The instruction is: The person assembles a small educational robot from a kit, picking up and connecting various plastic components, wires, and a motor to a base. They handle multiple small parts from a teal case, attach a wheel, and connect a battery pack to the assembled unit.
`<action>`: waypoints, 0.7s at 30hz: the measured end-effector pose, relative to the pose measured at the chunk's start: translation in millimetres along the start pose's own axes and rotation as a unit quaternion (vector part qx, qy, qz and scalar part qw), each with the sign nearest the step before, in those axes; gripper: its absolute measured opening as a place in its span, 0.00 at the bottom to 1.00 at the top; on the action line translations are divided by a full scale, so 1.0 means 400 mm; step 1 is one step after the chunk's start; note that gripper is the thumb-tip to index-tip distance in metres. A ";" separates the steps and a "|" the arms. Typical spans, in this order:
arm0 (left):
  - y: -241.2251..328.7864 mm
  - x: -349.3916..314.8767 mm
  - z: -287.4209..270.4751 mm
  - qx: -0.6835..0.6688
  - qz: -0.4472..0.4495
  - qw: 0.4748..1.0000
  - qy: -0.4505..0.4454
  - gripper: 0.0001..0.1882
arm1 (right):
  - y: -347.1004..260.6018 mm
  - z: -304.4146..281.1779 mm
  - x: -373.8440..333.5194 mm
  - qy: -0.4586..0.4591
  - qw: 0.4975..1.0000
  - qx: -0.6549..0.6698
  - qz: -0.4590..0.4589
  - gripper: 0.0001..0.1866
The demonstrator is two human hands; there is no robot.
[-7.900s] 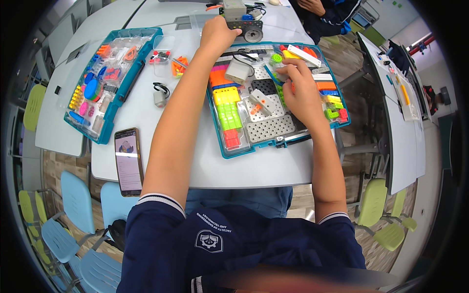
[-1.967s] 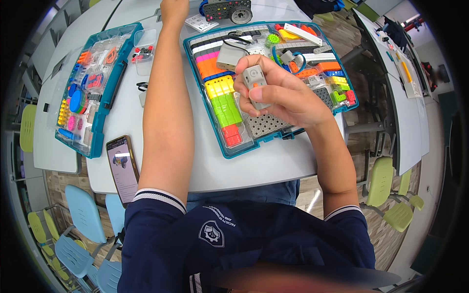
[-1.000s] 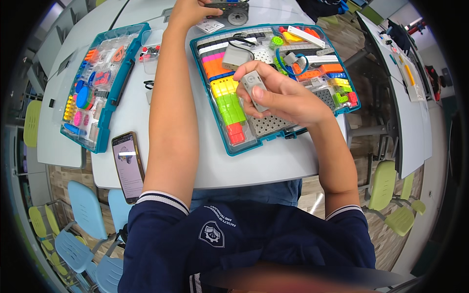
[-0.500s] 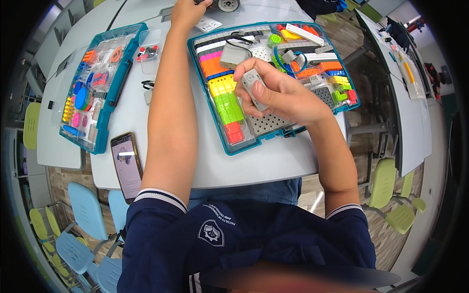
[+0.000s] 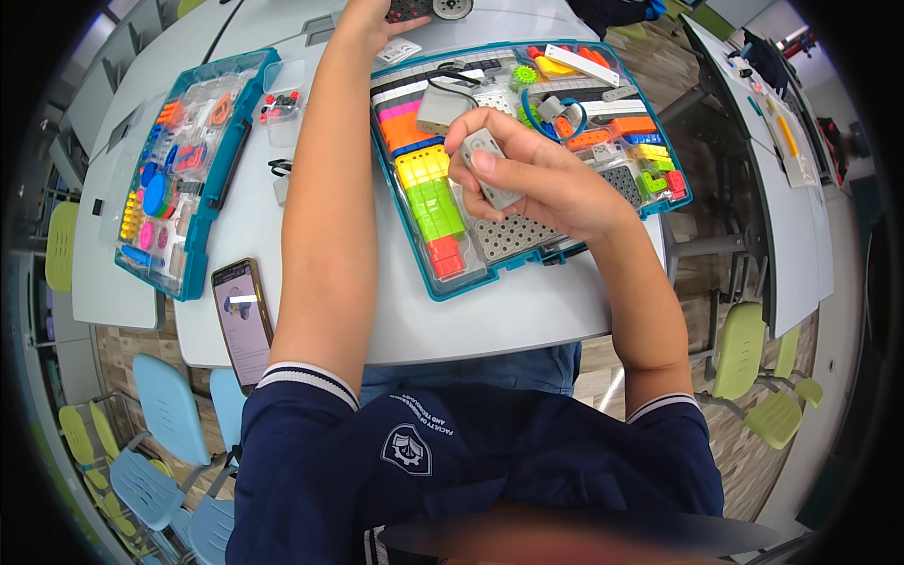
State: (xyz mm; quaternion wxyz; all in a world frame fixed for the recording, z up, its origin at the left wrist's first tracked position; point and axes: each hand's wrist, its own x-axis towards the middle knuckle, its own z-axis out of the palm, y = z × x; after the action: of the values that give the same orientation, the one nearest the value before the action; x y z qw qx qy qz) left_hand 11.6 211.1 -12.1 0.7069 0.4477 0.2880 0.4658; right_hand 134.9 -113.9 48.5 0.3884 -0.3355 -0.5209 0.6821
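Observation:
My right hand (image 5: 537,174) is closed around a light grey electronic building-set block (image 5: 490,169), thumb on its face and fingers behind. It is held above an open teal-rimmed case (image 5: 441,294) of coloured building pieces. Far off at the top edge, my left hand (image 5: 363,26) is partly cut off by the picture. Its fingers lie against a dark wheeled model (image 5: 407,9) with red dots on its surface and a grey-rimmed wheel. Inside the case, a larger grey box (image 5: 443,108) with a black cable lies just beyond my right hand.
Left of my left forearm stands a second teal-edged tray (image 5: 198,268) of small parts, beside a clear container (image 5: 281,113) with red and black pieces. A phone (image 5: 243,325) lies near the table's front edge. A small white card-like piece (image 5: 397,50) rests below the wheeled model.
My left hand has shifted slightly up, and the wheeled model now shows its red-dotted surface. The grey block in my right hand has turned a little, showing more of its side.

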 end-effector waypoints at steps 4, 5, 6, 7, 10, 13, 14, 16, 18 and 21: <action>0.018 -0.015 0.037 0.024 -0.042 0.995 0.088 0.24 | 0.001 0.001 -0.001 -0.004 1.000 0.021 0.001 0.16; 0.022 -0.012 0.040 0.002 -0.056 0.995 0.083 0.24 | 0.000 0.000 -0.001 -0.006 1.000 0.018 0.004 0.16; 0.025 -0.007 0.039 -0.019 -0.071 0.994 0.079 0.24 | 0.001 -0.001 -0.002 -0.007 1.000 0.018 0.007 0.16; 0.027 -0.002 0.036 -0.041 -0.087 0.993 0.074 0.24 | 0.002 -0.002 -0.002 -0.008 1.000 0.019 0.010 0.16; 0.030 0.008 0.027 -0.089 -0.113 0.989 0.031 0.23 | 0.005 -0.005 -0.002 -0.012 1.000 0.019 0.009 0.16; 0.035 0.003 0.034 -0.157 -0.083 0.984 0.027 0.23 | 0.005 -0.007 -0.002 -0.024 1.000 0.012 -0.008 0.17; 0.039 -0.003 0.038 -0.157 -0.088 0.983 0.037 0.24 | 0.005 -0.006 -0.002 -0.020 1.000 0.014 -0.004 0.17; 0.051 -0.012 0.046 -0.158 -0.097 0.981 0.056 0.25 | 0.003 -0.005 -0.003 -0.011 1.000 0.018 0.005 0.17; 0.061 -0.016 0.051 -0.195 -0.137 0.970 0.038 0.26 | 0.000 -0.003 -0.003 -0.014 1.000 0.019 0.009 0.17; 0.065 -0.010 0.048 -0.217 -0.157 0.964 -0.005 0.28 | -0.004 0.000 -0.008 -0.008 1.000 0.008 0.010 0.16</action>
State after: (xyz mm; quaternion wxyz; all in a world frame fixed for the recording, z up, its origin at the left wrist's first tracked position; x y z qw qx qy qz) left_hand 15.3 204.7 19.5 0.8526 0.2352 0.2433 0.3981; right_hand 136.8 -116.2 50.3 0.3801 -0.3327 -0.5150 0.6926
